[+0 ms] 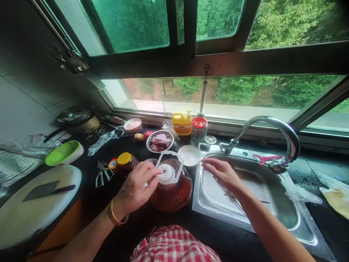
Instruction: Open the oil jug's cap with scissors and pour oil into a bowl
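Observation:
A large clear plastic jug of reddish-brown liquid stands upright on the counter before me. It has a white neck and a white carrying handle. My left hand is at the neck, thumb and fingers closed together. A bit of white shows between them, too small to name. My right hand, fingers stretched out and holding nothing, hovers over the left side of the steel sink. Just behind the jug are a white bowl and a metal bowl of dark red meat pieces.
Left are a round cutting board with a cleaver, a green basket, scissors and a yellow-lidded jar. A yellow detergent bottle and a red-lidded jar stand under the window. The faucet arches over the sink.

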`<state>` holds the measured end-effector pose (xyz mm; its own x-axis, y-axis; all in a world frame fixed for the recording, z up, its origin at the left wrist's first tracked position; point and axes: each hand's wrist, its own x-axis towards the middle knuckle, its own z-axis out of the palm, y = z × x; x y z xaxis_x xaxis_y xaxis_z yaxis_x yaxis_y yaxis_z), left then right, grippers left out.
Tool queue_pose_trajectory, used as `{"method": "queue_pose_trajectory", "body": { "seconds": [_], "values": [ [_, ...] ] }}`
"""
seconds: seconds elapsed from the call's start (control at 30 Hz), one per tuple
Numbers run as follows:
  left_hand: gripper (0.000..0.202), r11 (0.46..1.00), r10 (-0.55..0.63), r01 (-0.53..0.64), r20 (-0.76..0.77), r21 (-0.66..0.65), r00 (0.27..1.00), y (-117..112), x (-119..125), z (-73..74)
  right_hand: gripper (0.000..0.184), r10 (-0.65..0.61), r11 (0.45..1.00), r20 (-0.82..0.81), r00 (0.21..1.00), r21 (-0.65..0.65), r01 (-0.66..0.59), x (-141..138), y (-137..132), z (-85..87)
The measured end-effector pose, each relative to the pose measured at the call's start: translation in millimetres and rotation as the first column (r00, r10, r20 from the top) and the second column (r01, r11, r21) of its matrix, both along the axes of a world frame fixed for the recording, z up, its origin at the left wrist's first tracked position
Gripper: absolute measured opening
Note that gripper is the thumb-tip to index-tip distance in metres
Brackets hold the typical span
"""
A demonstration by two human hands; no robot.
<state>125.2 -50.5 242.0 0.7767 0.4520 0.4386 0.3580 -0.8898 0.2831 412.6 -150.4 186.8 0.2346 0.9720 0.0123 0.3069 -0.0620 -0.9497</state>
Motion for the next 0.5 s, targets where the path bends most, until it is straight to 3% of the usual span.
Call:
{"method": "queue_pose_trajectory", "body": {
  "seconds": [0.17,0.23,0.3,0.4,0.47,0.5],
  "values": [
    [0.018,0.999,-0.008,0.007,-0.015,-0.033,1.0,-5,11,-1.2,0.038,-0.007,1.0,0.004,1.0,0.004,0.007,-6,-5,0.9],
    [0.018,0.993,-0.017,0.02,0.02,-0.117,1.0,-9,9,1.4,0.037,-0.013,1.0,0.014,1.0,0.006,0.013,-9,-7,1.9],
    [0.018,0.971,0.044,-0.021,0.091,-0.239,0.995,-8,-3,0.8,0.037,-0.013,1.0,0.029,0.999,0.011,0.013,-12,-11,2.7],
    [0.023,0.89,0.34,-0.254,0.179,-0.379,0.923,9,-47,-18.4,0.04,-0.008,1.0,0.027,1.0,-0.006,0.008,-19,-22,2.5],
    [0.031,0.765,0.587,-0.49,0.14,-0.417,0.797,35,-92,-45.0,0.041,-0.035,0.998,0.013,0.999,-0.05,0.036,-23,-33,0.9],
    [0.035,0.668,0.702,-0.616,0.079,-0.417,0.708,50,-118,-60.7,0.041,-0.063,0.995,0.012,0.998,-0.077,0.064,-24,-39,-0.4]
  ]
}}
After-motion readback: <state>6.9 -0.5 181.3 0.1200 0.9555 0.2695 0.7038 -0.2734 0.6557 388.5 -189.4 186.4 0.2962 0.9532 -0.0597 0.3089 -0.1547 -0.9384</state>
